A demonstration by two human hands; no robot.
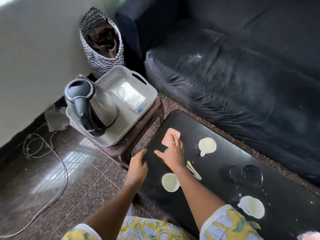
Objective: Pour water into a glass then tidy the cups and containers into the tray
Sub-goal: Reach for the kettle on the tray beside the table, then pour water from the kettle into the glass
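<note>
Right hand (173,153) over pink square lid (168,135) near 10 o'clock corner of black table (285,213). Fingers straight, spread, thumb out. Pale item under palm, unclear.
Left hand (138,164) at table edge, fingers loosely curled, empty.
Grey tray (110,79) at 10 o'clock from hands, kettle (93,104) crowding it.
Risks: right forearm just beside white cup (170,182), so sweep could tip it. Glass (245,174) at 3 o'clock, dark on dark, easily knocked.

No legible text, labels, brands or numbers on any object.
</note>
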